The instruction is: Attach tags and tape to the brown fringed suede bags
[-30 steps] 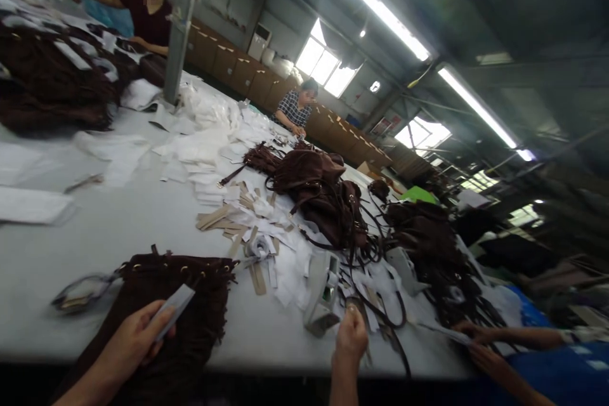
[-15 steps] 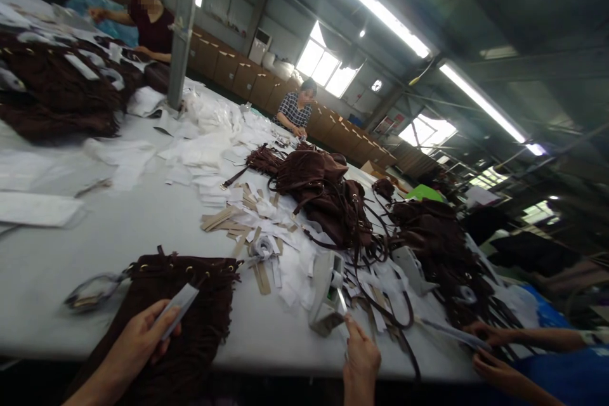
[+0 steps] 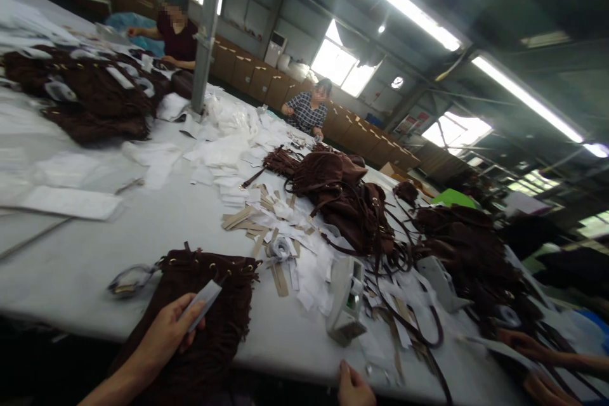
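Note:
My left hand (image 3: 167, 333) grips a pale grey strip (image 3: 203, 302) between thumb and fingers, above a dark brown fringed suede bag (image 3: 205, 304) that lies at the near edge of the white table (image 3: 80, 260). At the bottom edge of the view, only the top of my right hand (image 3: 354, 387) shows. It pinches something small that I cannot make out. It sits just below a white tape dispenser (image 3: 346, 298), with loose brown straps (image 3: 409, 323) to its right.
Paper slips and tan strips (image 3: 266, 222) litter the middle. Heaps of brown bags lie at centre (image 3: 342, 196), right (image 3: 471, 247) and far left (image 3: 85, 92). A grey post (image 3: 205, 32) rises from the table. Two people work at the far side; another person's hands (image 3: 528, 349) are at right.
My right hand has drawn back from the tape dispenser toward the table's near edge and now barely shows. The view has shifted left and down. My left hand still holds the strip.

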The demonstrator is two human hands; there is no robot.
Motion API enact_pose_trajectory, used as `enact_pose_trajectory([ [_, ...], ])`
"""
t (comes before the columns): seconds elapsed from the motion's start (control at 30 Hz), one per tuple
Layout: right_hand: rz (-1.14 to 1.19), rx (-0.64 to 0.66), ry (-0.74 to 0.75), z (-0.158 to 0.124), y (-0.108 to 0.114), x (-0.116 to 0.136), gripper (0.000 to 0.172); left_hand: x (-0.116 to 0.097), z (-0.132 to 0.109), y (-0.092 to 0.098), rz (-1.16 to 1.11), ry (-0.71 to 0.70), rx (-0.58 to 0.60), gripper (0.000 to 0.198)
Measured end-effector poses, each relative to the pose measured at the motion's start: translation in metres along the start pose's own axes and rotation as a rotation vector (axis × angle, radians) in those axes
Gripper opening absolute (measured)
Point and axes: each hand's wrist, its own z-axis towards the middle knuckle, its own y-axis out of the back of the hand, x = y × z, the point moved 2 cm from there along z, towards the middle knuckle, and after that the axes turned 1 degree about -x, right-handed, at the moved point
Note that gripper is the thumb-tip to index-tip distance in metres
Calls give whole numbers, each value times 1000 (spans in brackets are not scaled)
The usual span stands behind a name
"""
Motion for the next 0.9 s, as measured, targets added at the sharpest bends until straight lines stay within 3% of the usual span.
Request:
enact_pose_trajectory([
  [0.1, 103, 244, 59, -34, -28, 28, 49, -6, 1, -4, 2, -32, -7, 47],
  [0.27, 330, 864, 352, -122, -80, 142, 41, -9, 2, -5, 67, -82, -41, 43],
  [0.33, 362, 976, 442, -148, -91, 182, 37, -12, -2, -5, 114, -114, -62, 41],
  [0.4, 357, 1013, 497, -163, -103, 205, 35, -16, -6, -5, 155, -160, -83, 37],
  [0.47, 331, 1013, 520, -170, -116, 214, 36, -21, -9, -5, 199, -207, -101, 34],
  [0.6, 224, 951, 509, -171, -140, 208, 42, -21, -9, -4, 316, -308, -127, 27],
  [0.77, 112, 978, 492, -170, -146, 201, 57, -25, -10, 1, 297, -384, -134, 19],
  [0.83, 112, 1029, 482, -170, -146, 200, 61, -33, -11, 1, 175, -324, -86, 23],
  [0.9, 212, 1145, 433, -172, -149, 198, 64, -41, -12, -1, -92, -170, 27, 29],
])
